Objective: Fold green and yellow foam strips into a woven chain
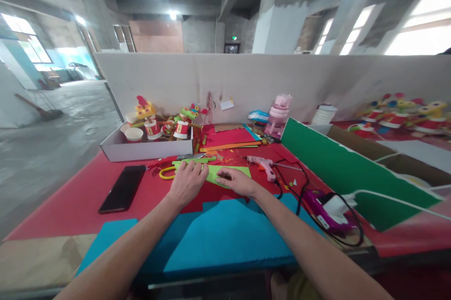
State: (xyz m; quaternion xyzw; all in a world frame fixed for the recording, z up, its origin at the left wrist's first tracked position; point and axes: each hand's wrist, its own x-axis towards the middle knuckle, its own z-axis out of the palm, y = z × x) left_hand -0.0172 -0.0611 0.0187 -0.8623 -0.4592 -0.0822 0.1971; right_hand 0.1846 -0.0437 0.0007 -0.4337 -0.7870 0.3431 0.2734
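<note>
A light green paper sheet (243, 171) lies across the red table covering in front of me. My left hand (190, 179) is on its left part, fingers together and bent over the paper, holding it down. My right hand (237, 180) is curled at the sheet's near edge, thumb and fingertips close together on the paper. Just left of my left hand are the yellow handles of scissors (166, 173). A pink hot glue gun (264, 166) lies to the right of the sheet. Blue sheets (225, 234) are spread under my forearms.
A black phone (122, 189) lies at left. Behind it, a white box (148, 150) holds paper cups and paper-cup figures. A purple power strip (327, 213) with cables and a green-sided box (352, 173) stand at right. A pink bottle (280, 114) stands by the partition.
</note>
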